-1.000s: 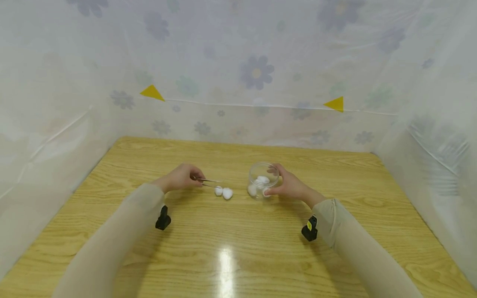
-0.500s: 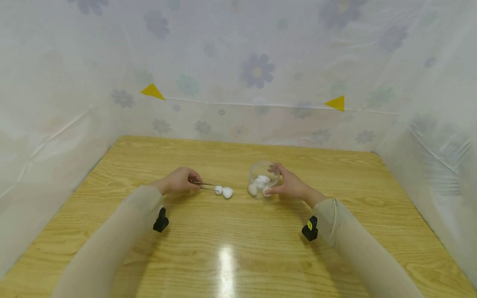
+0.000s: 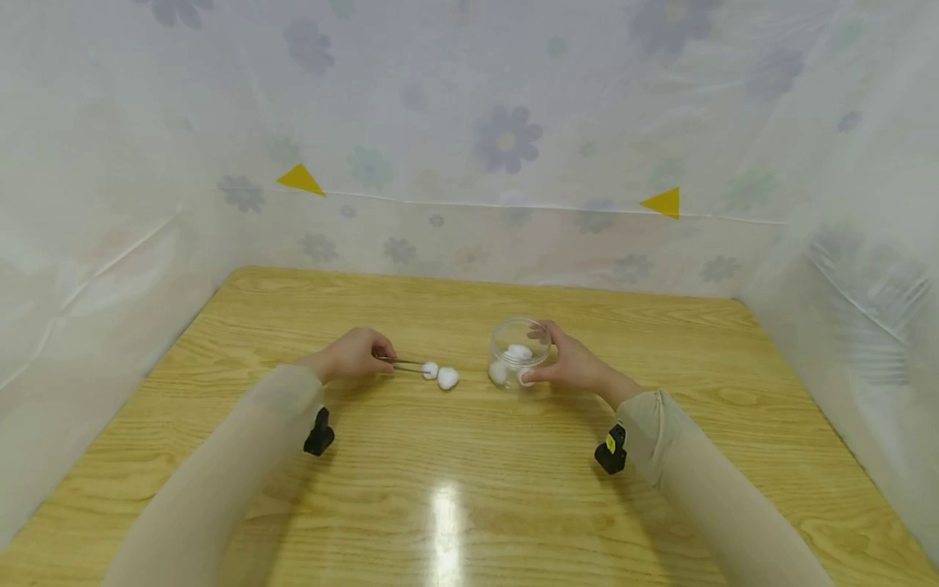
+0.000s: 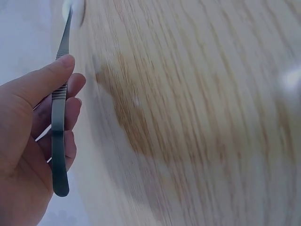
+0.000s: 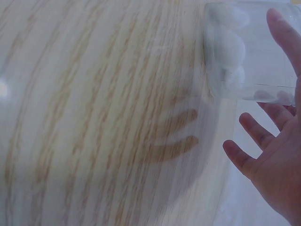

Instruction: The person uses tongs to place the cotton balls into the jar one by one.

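Note:
My left hand pinches a pair of metal tweezers between thumb and fingers. Their tips are at a small white cotton ball, one arm on either side of it in the head view. Just to its right lies a second cotton ball on the table. With thumb and fingers around its side, my right hand holds a clear round jar upright. Inside the jar several cotton balls rest at the bottom. In the right wrist view, two fingers stand away from the jar.
The wood-grain table reaches back to a flower-patterned plastic curtain, with more curtain on both sides. Two yellow triangles are on the back curtain. Black wrist cameras hang beneath both sleeves.
The tweezers came down from above the left cotton ball, their arms now around it, and that ball has shifted up slightly. My right hand and the jar stay in place.

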`<state>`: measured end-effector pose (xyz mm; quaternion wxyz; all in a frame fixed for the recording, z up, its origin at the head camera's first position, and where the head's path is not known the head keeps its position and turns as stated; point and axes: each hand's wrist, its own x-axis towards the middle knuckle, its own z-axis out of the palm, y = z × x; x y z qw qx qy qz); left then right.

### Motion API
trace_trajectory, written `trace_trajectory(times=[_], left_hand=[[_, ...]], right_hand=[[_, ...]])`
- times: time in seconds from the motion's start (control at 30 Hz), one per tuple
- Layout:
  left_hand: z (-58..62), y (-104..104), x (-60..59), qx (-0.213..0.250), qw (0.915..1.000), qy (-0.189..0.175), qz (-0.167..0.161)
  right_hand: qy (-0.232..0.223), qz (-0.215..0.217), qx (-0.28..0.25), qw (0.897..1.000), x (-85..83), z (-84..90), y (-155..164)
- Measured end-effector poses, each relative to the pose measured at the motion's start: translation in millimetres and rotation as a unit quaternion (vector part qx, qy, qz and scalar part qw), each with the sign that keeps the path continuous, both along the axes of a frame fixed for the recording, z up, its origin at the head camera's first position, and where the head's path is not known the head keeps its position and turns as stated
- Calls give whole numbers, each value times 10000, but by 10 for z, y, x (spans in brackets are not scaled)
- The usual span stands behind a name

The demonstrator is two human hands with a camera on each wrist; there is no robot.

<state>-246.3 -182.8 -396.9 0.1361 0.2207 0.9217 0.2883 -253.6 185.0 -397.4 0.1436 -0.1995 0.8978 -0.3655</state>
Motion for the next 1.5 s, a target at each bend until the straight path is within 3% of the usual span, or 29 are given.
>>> trace_trajectory(times=[0.33, 0.77, 1.5], left_hand=[[-9, 3, 5, -101, 9999, 76, 14], [42, 8, -8, 118, 9993, 104, 337], [145, 18, -34, 385, 9985, 215, 335]], right_hand=[[-25, 41, -14, 10000, -4, -14, -9], [22, 55, -16, 10000, -8, 9, -29], [33, 64, 2, 10000, -23, -36, 10]])
